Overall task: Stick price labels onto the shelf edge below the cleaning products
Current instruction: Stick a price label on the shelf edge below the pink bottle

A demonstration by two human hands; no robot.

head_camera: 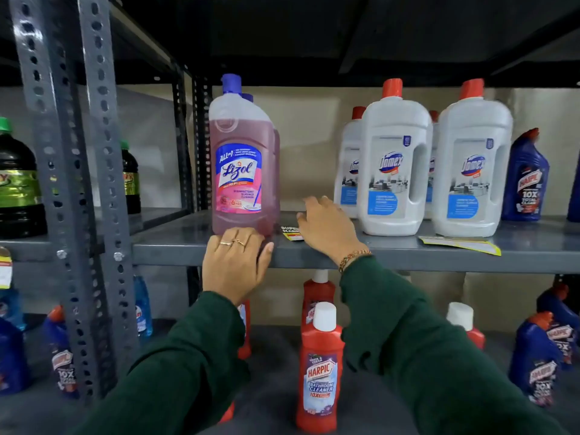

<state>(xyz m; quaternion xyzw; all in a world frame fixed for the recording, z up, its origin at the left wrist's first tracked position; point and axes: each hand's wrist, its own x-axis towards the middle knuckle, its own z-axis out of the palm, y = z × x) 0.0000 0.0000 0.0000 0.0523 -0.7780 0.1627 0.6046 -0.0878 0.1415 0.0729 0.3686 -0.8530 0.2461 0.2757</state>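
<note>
The grey shelf edge (pixel 439 262) runs across the middle of the view. My left hand (pixel 233 265) lies flat against it, fingers straight, just below the pink Lizol bottle (pixel 241 171); whatever is beneath the palm is hidden. My right hand (pixel 326 229) rests palm down on the shelf top to the right of that bottle, fingers spread over a yellow and black price label (pixel 290 232) that sticks out by the thumb. A yellow strip of labels (pixel 461 244) lies on the shelf in front of the white Domex bottles (pixel 392 171).
A blue Harpic bottle (pixel 525 180) stands at the far right. Red Harpic bottles (pixel 320 372) and more blue ones fill the shelf below. A perforated grey upright (pixel 100 183) divides this bay from the left one, where dark bottles stand and a label (pixel 4 271) hangs.
</note>
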